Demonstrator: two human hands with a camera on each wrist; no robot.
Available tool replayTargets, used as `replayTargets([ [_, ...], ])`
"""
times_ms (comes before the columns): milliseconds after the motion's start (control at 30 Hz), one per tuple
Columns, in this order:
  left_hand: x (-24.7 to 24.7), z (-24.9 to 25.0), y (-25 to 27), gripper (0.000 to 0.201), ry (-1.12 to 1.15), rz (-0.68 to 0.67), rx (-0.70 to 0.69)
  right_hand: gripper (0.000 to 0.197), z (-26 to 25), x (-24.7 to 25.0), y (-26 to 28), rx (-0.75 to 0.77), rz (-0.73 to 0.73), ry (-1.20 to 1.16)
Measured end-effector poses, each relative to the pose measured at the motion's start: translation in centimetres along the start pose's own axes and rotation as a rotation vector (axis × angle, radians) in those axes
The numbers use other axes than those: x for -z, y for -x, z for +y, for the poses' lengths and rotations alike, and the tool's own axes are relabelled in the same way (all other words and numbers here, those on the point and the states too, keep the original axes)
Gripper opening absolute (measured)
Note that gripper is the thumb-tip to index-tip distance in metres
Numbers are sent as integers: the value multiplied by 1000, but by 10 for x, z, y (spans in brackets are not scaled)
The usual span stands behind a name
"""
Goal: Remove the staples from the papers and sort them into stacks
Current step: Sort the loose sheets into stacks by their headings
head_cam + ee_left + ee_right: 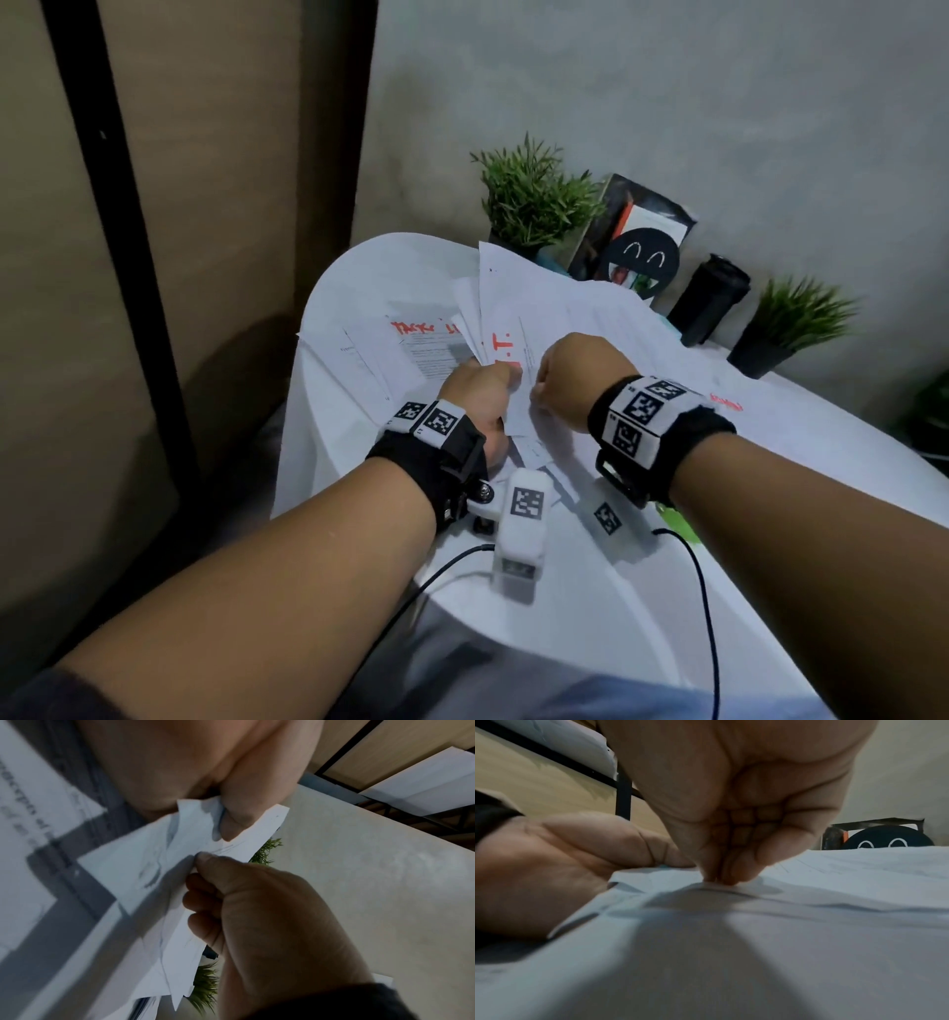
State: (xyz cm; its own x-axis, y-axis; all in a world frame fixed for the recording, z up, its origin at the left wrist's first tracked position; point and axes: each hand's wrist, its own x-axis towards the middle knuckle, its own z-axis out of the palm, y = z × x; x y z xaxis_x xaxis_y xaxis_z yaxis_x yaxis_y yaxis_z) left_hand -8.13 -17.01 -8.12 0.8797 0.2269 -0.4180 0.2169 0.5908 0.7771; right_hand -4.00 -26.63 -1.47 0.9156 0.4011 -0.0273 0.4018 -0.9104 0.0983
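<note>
A fanned bundle of white papers [518, 318] with red lettering is held up over the white table [359, 267]. My left hand [480, 390] grips the bundle's near corner, thumb on top of the sheets [231, 825]. My right hand [570, 375] is right beside it, fingertips bunched and pinching at the paper's corner [721, 880]. In the left wrist view the right hand [257, 912] has its fingers curled against the paper edge [180, 933]. No staple can be made out. More printed sheets [411, 344] lie flat to the left.
Two potted plants [529, 200] [793, 318], a black tumbler [711, 298] and a dark card with a smiley face [642, 257] stand along the wall. A white tagged device [521, 529] and black cables [698, 591] lie near the table's front edge.
</note>
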Motion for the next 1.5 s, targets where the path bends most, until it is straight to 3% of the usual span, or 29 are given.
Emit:
replayTargets([
  [133,-2,-2,-2,36,-207,-36,-116,30,-5,9,-1,-74,-104,-89],
  [200,-2,-3,-2,39,-268,-58,-166,23,-4,13,-2,-202,-188,-331],
  [267,-2,-5,-2,38,-305,-84,-203,19,-4,16,0,-319,-271,-529],
  [333,-3,-7,-2,28,-332,-97,-231,37,-4,17,2,-369,-342,-605],
  [433,-4,-8,-4,21,-365,-98,-266,49,-6,21,5,-406,-404,-643],
  [633,-4,-8,-7,22,-397,-110,-276,26,-7,25,5,-391,-339,-658],
  [933,-7,-8,2,23,-408,-89,-282,22,2,24,4,-397,-421,-610],
  [1300,-6,0,9,16,-361,-46,-163,4,39,37,3,-229,-183,-566],
  [1500,-7,-9,1,7,-212,-1,-127,20,127,62,62,-233,133,-932],
])
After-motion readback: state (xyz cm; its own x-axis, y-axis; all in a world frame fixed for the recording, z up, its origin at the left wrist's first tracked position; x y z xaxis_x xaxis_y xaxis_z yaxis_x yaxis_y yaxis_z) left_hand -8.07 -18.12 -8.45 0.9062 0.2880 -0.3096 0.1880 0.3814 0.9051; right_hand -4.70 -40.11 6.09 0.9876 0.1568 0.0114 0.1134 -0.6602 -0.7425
